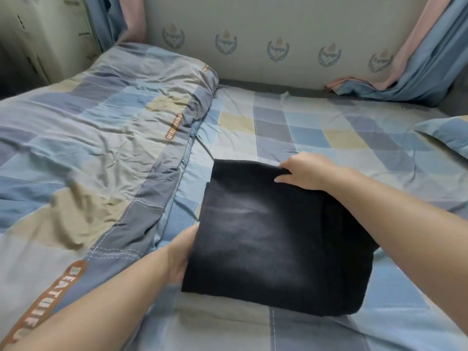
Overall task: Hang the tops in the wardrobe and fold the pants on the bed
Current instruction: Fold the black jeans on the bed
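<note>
A pair of black pants (273, 239), folded into a thick rectangle, lies in the middle of the checked bed sheet (316, 127). My right hand (301, 171) pinches the far right corner of the fold, thumb on top and fingers under the edge. My left hand (181, 252) is at the pants' left edge with its fingers hidden beneath the cloth. No tops and no wardrobe are in view.
A crumpled checked duvet (88, 153) covers the left half of the bed. A pillow corner (448, 133) pokes in at the right edge. Behind the bed runs a padded wall panel (253, 26), with blue and pink curtains (415, 74) draped at both corners.
</note>
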`<state>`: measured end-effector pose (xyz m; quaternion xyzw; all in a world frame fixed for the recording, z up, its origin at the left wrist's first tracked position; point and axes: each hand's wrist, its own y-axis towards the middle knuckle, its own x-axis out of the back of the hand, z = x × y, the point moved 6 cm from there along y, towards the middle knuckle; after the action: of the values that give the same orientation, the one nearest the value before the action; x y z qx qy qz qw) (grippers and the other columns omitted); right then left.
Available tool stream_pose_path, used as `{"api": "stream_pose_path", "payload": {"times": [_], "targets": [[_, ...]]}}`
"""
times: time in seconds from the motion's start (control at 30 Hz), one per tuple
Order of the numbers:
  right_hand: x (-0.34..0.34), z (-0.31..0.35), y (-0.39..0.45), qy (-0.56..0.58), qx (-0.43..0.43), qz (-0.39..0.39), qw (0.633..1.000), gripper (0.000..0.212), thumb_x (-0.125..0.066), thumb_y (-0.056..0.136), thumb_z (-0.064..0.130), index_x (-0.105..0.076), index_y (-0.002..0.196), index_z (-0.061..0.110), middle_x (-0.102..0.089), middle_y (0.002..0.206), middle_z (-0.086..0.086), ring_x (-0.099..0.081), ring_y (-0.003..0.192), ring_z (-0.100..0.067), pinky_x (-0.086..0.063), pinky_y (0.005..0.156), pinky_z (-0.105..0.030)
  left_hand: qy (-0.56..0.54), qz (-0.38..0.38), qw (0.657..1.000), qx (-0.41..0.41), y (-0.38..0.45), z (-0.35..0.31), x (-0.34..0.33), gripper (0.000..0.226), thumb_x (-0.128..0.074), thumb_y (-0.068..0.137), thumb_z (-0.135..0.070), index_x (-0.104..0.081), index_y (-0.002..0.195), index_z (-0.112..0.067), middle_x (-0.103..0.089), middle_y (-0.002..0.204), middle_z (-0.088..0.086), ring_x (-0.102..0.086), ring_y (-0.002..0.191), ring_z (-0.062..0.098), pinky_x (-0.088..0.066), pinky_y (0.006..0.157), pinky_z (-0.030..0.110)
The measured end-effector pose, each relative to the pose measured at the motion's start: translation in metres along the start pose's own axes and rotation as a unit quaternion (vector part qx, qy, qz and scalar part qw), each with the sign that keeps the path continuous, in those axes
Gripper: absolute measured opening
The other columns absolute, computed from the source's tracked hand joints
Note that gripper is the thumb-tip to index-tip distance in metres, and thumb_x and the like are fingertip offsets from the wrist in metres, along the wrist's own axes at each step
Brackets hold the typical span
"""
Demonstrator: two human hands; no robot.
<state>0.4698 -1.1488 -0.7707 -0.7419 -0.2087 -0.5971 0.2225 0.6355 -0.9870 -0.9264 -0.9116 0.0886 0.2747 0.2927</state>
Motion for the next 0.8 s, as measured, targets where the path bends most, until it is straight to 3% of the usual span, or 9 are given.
{"api": "stream_pose_path", "payload": {"times": [0.13, 0.27, 0.37, 0.43, 0.47, 0.53, 0.6, 0.67, 0.8], "targets": [[-0.024, 0.002, 0.033, -0.035, -0.001, -0.043, 0.998, 0.036, -0.042, 0.093, 0.055, -0.05, 0.079, 0.022, -0.055, 0.081, 0.0, -0.052, 0.078, -0.026, -0.034, 0.059, -0.03, -0.061, 0.012, 0.998, 0.024, -0.009, -0.009, 0.0, 0.075, -0.055, 0.076, -0.076, -0.064, 0.125, -0.019, -0.059, 0.133, 0.008, -0.054, 0.125, 0.026, -0.045, 0.101, 0.041], [-0.065, 0.011, 0.053, -0.023, -0.007, -0.006, 1.0, 0.033, -0.042, 0.094, 0.052, -0.059, 0.091, 0.024, -0.064, 0.104, -0.002, -0.058, 0.098, -0.027, -0.035, 0.066, -0.03, -0.027, -0.13, 0.991, 0.0, -0.004, -0.016, 0.019, 0.04, -0.077, 0.063, -0.055, -0.08, 0.083, -0.02, -0.07, 0.111, 0.007, -0.072, 0.089, 0.012, -0.058, 0.068, 0.027], [-0.083, 0.018, 0.055, -0.009, -0.027, 0.034, 0.999, 0.035, -0.043, 0.095, 0.05, -0.062, 0.107, 0.023, -0.062, 0.114, -0.005, -0.058, 0.107, -0.027, -0.04, 0.076, -0.032, 0.161, -0.14, 0.977, 0.007, -0.02, -0.041, 0.013, 0.056, -0.07, 0.074, -0.059, -0.068, 0.117, -0.022, -0.065, 0.123, 0.001, -0.064, 0.11, 0.018, -0.056, 0.087, 0.036], [-0.074, 0.022, 0.051, -0.037, -0.028, 0.002, 0.999, 0.032, -0.047, 0.095, 0.044, -0.059, 0.113, 0.021, -0.06, 0.118, -0.004, -0.055, 0.111, -0.026, -0.04, 0.089, -0.035, 0.363, -0.273, 0.883, -0.118, -0.029, -0.079, 0.017, 0.056, -0.065, 0.084, -0.05, -0.049, 0.131, -0.023, -0.051, 0.138, 0.0, -0.053, 0.119, 0.015, -0.047, 0.098, 0.035], [-0.062, 0.031, 0.047, -0.048, -0.024, -0.036, 0.998, 0.033, -0.048, 0.095, 0.041, -0.056, 0.119, 0.02, -0.057, 0.123, -0.004, -0.051, 0.116, -0.025, -0.035, 0.099, -0.039, 0.475, -0.332, 0.792, -0.193, -0.038, -0.098, 0.005, 0.058, -0.06, 0.089, -0.044, -0.041, 0.139, -0.021, -0.043, 0.144, 0.0, -0.045, 0.126, 0.014, -0.038, 0.104, 0.031], [-0.047, 0.043, 0.022, -0.019, -0.042, -0.116, 0.992, 0.044, -0.053, 0.092, 0.037, -0.048, 0.132, 0.016, -0.049, 0.138, -0.007, -0.042, 0.13, -0.025, -0.022, 0.11, -0.051, 0.672, -0.335, 0.604, -0.267, -0.03, -0.112, -0.039, 0.059, -0.048, 0.095, -0.037, -0.029, 0.148, -0.018, -0.027, 0.154, 0.0, -0.022, 0.142, 0.016, -0.018, 0.115, 0.032], [-0.034, 0.057, -0.013, 0.025, -0.047, -0.241, 0.969, 0.051, -0.064, 0.084, 0.033, -0.055, 0.129, 0.011, -0.052, 0.137, -0.011, -0.045, 0.131, -0.026, -0.027, 0.105, -0.061, 0.766, -0.298, 0.499, -0.275, -0.002, -0.102, -0.074, 0.058, -0.038, 0.097, -0.034, -0.021, 0.151, -0.018, -0.016, 0.159, 0.0, -0.006, 0.148, 0.017, -0.005, 0.118, 0.039], [-0.039, 0.063, -0.04, 0.05, -0.048, -0.281, 0.957, 0.051, -0.068, 0.081, 0.032, -0.059, 0.126, 0.011, -0.056, 0.134, -0.011, -0.048, 0.129, -0.026, -0.032, 0.1, -0.063, 0.813, -0.274, 0.453, -0.244, 0.03, -0.09, -0.092, 0.058, -0.033, 0.098, -0.029, -0.015, 0.152, -0.016, -0.01, 0.161, 0.002, 0.001, 0.148, 0.019, -0.001, 0.118, 0.044], [-0.101, 0.058, -0.038, 0.119, -0.07, -0.059, 0.989, 0.055, -0.024, 0.101, 0.042, -0.012, 0.151, 0.024, -0.008, 0.16, -0.001, 0.0, 0.147, -0.016, 0.002, 0.113, -0.056, 0.851, -0.251, 0.434, -0.156, 0.081, -0.062, -0.085, 0.06, -0.03, 0.1, -0.027, -0.004, 0.152, -0.012, -0.001, 0.161, 0.005, 0.007, 0.148, 0.021, 0.002, 0.117, 0.05]]}}
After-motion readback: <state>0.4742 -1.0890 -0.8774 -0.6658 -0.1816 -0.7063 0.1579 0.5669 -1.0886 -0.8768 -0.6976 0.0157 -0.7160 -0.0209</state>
